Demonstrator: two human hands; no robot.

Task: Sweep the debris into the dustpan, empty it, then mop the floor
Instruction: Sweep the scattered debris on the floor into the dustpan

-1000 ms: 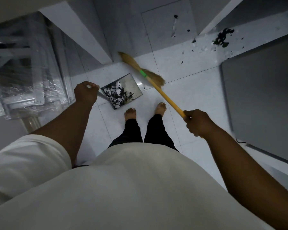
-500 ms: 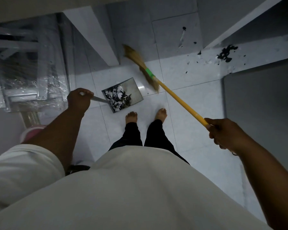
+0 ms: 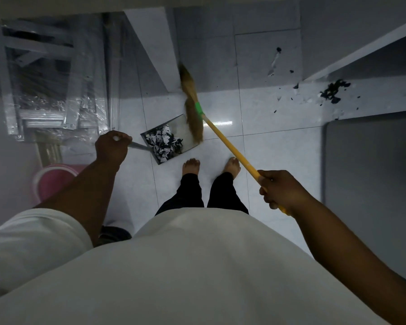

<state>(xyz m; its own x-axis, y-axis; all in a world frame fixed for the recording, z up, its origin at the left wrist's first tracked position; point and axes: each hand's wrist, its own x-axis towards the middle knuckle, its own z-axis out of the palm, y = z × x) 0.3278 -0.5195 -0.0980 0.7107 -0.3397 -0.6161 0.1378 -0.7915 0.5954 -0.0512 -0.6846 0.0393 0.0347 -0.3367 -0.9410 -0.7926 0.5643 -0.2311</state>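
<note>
My left hand (image 3: 111,146) grips the handle of a metal dustpan (image 3: 182,129), which holds a heap of black and white scraps (image 3: 164,143) just ahead of my bare feet. A broom (image 3: 225,139) with a yellow stick, a green band and straw bristles is held in my right hand (image 3: 283,190). Its bristles hang over the dustpan's right edge. More dark debris (image 3: 333,91) lies scattered on the white tiles at the far right, with smaller bits (image 3: 275,61) on the grey tile beyond.
Plastic-wrapped metal frames (image 3: 49,78) lean at the left. A pink bucket (image 3: 53,181) stands beneath my left forearm. A white wall corner (image 3: 155,48) juts in ahead, and a grey panel (image 3: 370,184) lines the right side.
The broom head has swung left and down toward the dustpan's right edge. My right hand moved right and lower in view. The pink bucket has come into sight.
</note>
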